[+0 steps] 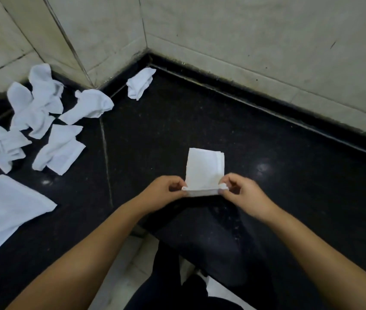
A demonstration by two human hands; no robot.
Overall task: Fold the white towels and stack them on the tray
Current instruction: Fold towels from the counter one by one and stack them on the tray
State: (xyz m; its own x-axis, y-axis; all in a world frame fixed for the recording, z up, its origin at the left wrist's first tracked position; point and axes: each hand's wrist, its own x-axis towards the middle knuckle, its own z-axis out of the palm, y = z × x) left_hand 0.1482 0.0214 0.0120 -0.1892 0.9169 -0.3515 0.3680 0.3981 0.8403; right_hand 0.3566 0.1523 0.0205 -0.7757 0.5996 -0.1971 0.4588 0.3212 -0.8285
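Nearest, both hands pinch the near edge of a folded white towel (205,171) that lies on the black stone bench (289,175): the left hand (166,190) holds its near-left corner, the right hand (242,192) its near-right corner, and that edge is lifted and rolled slightly up between them. From the hands the towel runs straight away, its long axis pointing toward the tiled wall (267,41), so the likely next fold carries the near edge forward over the far one; both hands are equally near. Left of the towel lies a flat spread white cloth (5,211), and beyond that a heap of crumpled white towels (43,117). Farther off, one more crumpled towel (139,83) sits in the corner by the wall. No tray is in view. No label, brand or writing can be read anywhere.
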